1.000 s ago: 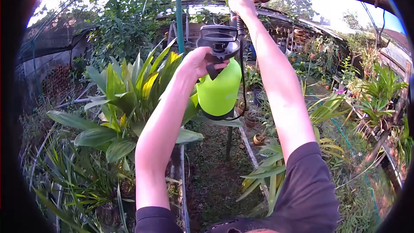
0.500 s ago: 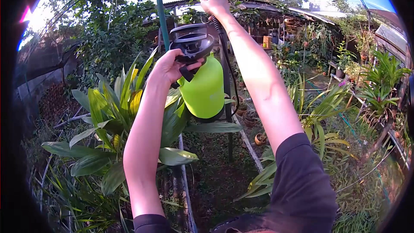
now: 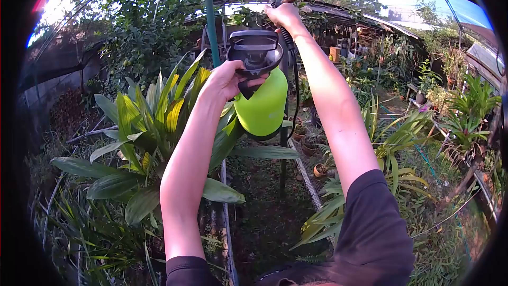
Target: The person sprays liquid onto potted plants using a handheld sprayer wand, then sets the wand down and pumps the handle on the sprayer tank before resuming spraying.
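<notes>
Among leafy plants point(image 3: 159, 122), the left hand point(image 3: 226, 80) grips a black-topped, lime-green sprayer point(image 3: 263, 106), the right hand point(image 3: 286, 17) its black hose point(image 3: 288, 38).

A pale mark on the green tank point(image 3: 258, 108) is too faint to read. At the tank's top, black plastic point(image 3: 256, 57) partly covers the fingers of the left hand point(image 3: 225, 79). Above the tank, the right hand point(image 3: 286, 17) conceals part of the wand point(image 3: 274, 5) it clasps, whose far end lies beyond the upper edge. The hose point(image 3: 297, 82) beside the tank passes out of sight behind it. Below the tank, both sleeves point(image 3: 375, 228) are cut off. Far beyond it, objects point(image 3: 334, 54) are too small to identify.
</notes>
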### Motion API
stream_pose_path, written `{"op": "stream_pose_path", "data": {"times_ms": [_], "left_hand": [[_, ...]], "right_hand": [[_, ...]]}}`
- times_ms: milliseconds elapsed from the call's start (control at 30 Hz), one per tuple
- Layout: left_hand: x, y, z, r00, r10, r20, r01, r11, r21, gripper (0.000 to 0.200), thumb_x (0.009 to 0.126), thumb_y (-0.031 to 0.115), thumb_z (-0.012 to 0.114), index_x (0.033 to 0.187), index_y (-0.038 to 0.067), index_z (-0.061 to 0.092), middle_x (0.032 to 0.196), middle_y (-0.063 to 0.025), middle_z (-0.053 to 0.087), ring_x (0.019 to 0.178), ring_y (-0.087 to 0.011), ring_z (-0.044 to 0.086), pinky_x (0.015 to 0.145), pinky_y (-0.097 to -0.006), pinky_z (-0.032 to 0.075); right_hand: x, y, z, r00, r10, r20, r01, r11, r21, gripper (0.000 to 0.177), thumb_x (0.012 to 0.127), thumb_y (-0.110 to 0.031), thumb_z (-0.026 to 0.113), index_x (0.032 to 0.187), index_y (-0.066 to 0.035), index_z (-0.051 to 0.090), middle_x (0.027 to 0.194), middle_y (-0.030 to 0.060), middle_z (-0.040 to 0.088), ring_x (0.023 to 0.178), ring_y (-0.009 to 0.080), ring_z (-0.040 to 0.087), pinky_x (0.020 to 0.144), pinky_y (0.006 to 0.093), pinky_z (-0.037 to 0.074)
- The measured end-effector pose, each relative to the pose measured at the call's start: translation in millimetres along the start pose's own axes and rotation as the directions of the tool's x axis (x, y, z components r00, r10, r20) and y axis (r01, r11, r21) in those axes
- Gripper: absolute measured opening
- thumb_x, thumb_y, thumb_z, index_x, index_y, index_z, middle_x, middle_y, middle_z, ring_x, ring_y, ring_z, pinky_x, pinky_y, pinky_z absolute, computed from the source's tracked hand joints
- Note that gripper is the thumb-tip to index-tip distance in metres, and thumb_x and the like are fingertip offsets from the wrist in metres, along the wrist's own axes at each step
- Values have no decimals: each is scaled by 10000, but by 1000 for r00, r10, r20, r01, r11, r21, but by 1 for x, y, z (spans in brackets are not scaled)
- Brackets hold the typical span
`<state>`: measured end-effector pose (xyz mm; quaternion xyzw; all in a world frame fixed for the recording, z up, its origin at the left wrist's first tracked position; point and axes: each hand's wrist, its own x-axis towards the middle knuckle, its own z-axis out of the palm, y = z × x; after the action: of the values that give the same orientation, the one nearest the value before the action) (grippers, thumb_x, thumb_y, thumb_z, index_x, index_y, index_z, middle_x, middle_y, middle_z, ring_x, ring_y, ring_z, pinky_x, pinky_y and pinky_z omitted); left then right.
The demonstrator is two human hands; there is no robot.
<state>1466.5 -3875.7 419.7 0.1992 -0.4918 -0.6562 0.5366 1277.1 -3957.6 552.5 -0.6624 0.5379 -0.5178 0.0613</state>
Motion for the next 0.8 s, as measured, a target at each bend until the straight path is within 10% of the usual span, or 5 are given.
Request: {"op": "stream_pose_path", "data": {"times_ms": [100,200,367,800], "left_hand": [[-13,-11,-3,999,18,45,-18,1000,-9,403,885,-43,426,1280,-84,493,1138,-283,665,951,-400,721,789,-469,669],[-55,-30,-1,997,42,62,-43,999,22,417,875,-58,429,1290,-54,471,1124,-264,679,950,-384,727,817,-480,657],[-131,-63,1,995,-44,89,38,997,72,498,885,-46,422,1379,-11,380,1214,-260,616,1008,-428,694,884,-539,615],[-298,-233,-38,987,-106,-119,87,985,-152,589,838,-76,422,1420,5,377,1254,-232,618,1004,-382,708,834,-524,639]], "right_hand": [[3,28,13,972,-120,-200,84,980,-182,683,881,-628,606,876,40,749,804,180,746,786,317,755,808,426,586],[-67,40,-3,1000,5,4,-5,999,-49,650,851,-656,646,636,-44,678,596,84,665,600,233,694,648,365,543],[-189,90,-19,972,-113,207,70,976,207,383,903,-385,754,795,-19,719,616,15,641,535,86,591,503,288,466],[-420,132,-2,887,81,455,-177,969,172,403,894,-446,767,906,-45,724,584,-27,576,490,61,505,462,292,394]]}}
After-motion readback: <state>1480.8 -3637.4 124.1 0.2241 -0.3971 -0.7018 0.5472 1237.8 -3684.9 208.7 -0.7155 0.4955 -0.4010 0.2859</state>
